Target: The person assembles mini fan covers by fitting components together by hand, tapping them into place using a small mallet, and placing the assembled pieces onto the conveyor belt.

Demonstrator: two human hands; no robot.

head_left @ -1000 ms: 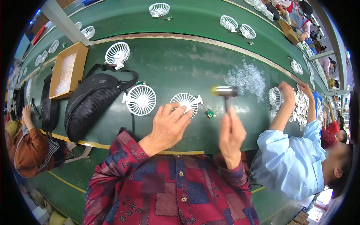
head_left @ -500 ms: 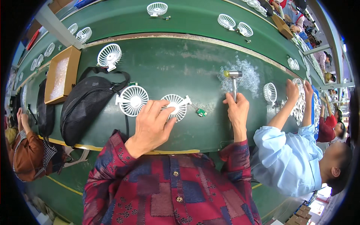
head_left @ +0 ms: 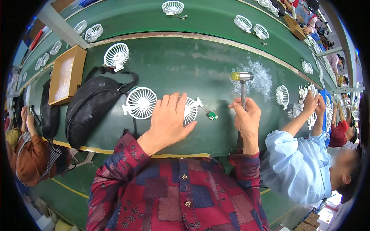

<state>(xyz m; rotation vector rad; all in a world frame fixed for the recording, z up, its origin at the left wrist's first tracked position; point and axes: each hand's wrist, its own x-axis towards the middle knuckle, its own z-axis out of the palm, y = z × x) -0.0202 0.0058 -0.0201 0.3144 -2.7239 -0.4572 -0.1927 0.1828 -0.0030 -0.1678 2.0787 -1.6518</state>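
My right hand point(head_left: 247, 119) is closed round the handle of a hammer point(head_left: 243, 85). The hammer stands head up, with a metal head and a yellow face on its left end. Fingers stretched out and thumb apart, my left hand point(head_left: 168, 119) lies open across a white round fan part point(head_left: 190, 111) and hides its left half. Whether the palm presses on it cannot be seen. From this part's arm a thin wire runs to a small green circuit board point(head_left: 212, 115). A second white fan part point(head_left: 142, 102) lies just left of my left hand.
Clear small pieces point(head_left: 257, 79) are scattered behind the hammer. A black mesh bag point(head_left: 92, 106) and a cardboard box point(head_left: 67, 75) of clear pieces stand left. Another fan part point(head_left: 116, 56) lies behind the bag. A co-worker in a blue shirt point(head_left: 298, 165) works at the right.
My left hand has moved right and farther over the fan part, its fingers straighter. The right hand still holds the hammer upright. The co-worker's hands have drawn closer together.
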